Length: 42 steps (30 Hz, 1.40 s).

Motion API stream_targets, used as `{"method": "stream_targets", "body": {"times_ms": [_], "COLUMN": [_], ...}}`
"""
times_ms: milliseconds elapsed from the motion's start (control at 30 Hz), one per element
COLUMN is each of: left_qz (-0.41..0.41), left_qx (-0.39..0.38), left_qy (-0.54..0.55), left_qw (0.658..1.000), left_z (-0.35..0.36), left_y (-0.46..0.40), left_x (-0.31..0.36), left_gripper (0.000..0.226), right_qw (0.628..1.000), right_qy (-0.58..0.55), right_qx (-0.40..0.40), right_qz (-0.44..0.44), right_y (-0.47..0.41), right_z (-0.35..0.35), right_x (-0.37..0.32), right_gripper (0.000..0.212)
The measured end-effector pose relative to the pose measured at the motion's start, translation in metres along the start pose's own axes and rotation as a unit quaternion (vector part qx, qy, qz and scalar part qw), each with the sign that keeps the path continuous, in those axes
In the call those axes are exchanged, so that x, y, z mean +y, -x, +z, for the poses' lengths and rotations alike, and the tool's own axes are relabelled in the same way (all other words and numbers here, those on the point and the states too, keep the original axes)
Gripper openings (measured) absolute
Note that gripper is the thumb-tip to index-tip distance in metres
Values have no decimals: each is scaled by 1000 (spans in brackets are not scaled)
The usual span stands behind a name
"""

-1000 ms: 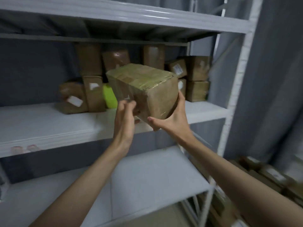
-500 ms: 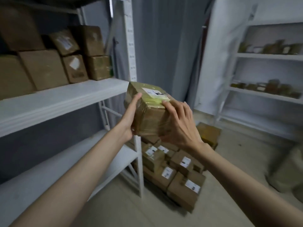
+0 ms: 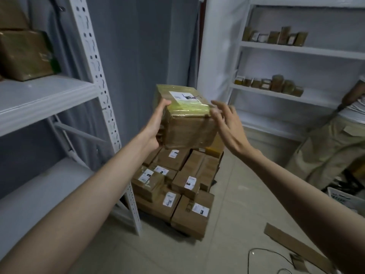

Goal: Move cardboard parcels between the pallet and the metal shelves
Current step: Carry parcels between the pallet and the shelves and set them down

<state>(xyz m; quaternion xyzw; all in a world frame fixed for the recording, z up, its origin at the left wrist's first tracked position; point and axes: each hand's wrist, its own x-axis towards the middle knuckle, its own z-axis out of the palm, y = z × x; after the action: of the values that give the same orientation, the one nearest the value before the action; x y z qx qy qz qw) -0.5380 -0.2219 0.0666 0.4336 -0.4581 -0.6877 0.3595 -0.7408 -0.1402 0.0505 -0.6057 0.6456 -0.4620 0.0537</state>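
**Parcel held over the floor stack, left hand only**

Above the parcel stack (image 3: 175,186), between the two shelf units, a taped cardboard parcel (image 3: 187,119) is up in mid-air w/ its white label on top. The left hand (image 3: 156,127) grasps it at the near-left corner: thumb over the top edge, fingers under and hidden by the box. The right hand (image 3: 227,123) is released, fingers spread and fairly straight, just beside the parcel's right edge; fingertips are motion-blurred, so can't tell if they touch the tape or stand just clear.

Below, the stack is several layers of brown boxes, most w/ white labels too small to read. Whatever they sit on is hidden; only a dark shadow shows at the base. One yellowish box at the back is mostly covered by the held parcel.

Left: the metal shelves (image 3: 49,91), white, w/ a perforated upright. Two parcels on the upper board (image 3: 25,54) are cut off by the frame edge; a green bit at the side of the lower one is unclear. The lower board shows only in part.

Far right: a second white shelf unit (image 3: 296,50) w/ rows of small items, too distant to identify. A second person (image 3: 335,135) is cut off at the frame edge: arm, white top and khaki trousers only. On the floor, a cardboard strip (image 3: 292,246) and a thin dark cable (image 3: 262,252), both running out of frame.
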Motion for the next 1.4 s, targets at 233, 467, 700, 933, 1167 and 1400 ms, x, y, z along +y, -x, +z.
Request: {"method": "stream_targets", "body": {"times_ms": [233, 467, 700, 933, 1167, 1400], "left_qz": [-28, -101, -171, -270, -349, -348], "left_qx": [2, -5, 15, 20, 34, 35], "left_qy": [-47, -41, -71, -125, -238, -329], "left_qw": [999, 994, 983, 955, 906, 877], "left_z": [-28, -46, -66, -80, -105, -130], "left_y": [-79, -134, -196, -271, -360, -432], "left_x": [-22, -82, -162, -237, -337, -443], "left_gripper": [66, 53, 47, 61, 43, 30], "right_qw": [921, 861, 806, 733, 655, 577], "right_qy": [-220, -254, -261, -240, -233, -240], "right_qx": [-118, -170, -238, -298, -325, -317], "right_qz": [298, 406, 475, 563, 641, 713], "right_y": [-47, -43, -36, -38, -18, 16], "right_z": [64, 120, 176, 253, 335, 419], "right_x": [37, 101, 185, 280, 382, 455], "right_gripper": [64, 51, 46, 41, 44, 46]}}
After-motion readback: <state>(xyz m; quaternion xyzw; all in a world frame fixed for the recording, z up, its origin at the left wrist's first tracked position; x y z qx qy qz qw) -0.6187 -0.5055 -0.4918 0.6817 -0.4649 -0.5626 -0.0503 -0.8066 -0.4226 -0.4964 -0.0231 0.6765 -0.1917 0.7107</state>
